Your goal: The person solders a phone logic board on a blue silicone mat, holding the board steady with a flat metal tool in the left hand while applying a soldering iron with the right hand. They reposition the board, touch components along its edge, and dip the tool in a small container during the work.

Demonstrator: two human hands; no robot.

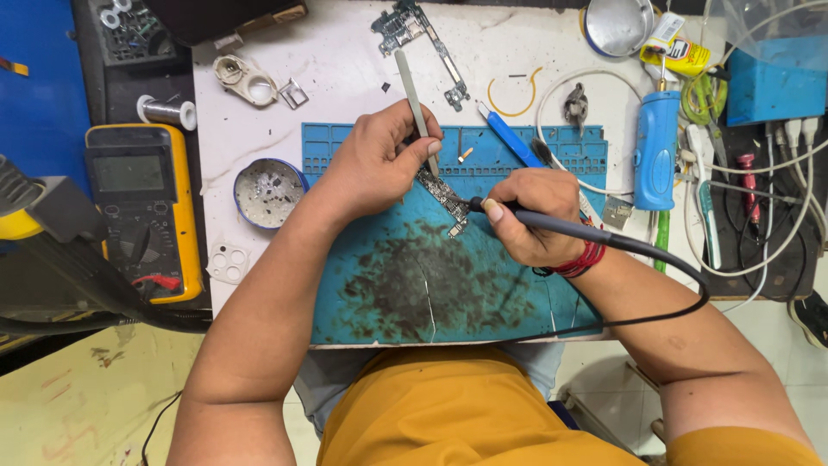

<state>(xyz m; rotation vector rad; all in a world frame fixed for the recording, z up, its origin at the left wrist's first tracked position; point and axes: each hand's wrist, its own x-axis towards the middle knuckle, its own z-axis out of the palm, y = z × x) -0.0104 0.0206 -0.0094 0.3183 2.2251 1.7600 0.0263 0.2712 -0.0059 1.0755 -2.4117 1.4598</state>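
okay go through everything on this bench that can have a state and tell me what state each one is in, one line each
left hand: gripping a flat grey tool, pressing down on the circuit board.
right hand: gripping the soldering iron, tip on the board.
circuit board: bare, flat on the mat.
blue mat: heavily stained, black scorching.
multimeter: screen blank.
round tin: open, lid off.
second circuit board: lying untouched.

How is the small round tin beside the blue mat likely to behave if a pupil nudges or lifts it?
The round tin looks shallow and wide, sitting flat on the white table, so it would probably slide rather than tip or roll. It seems light, likely thin metal. It lies open, holding dark residue, so tilting it when lifted might spill bits.
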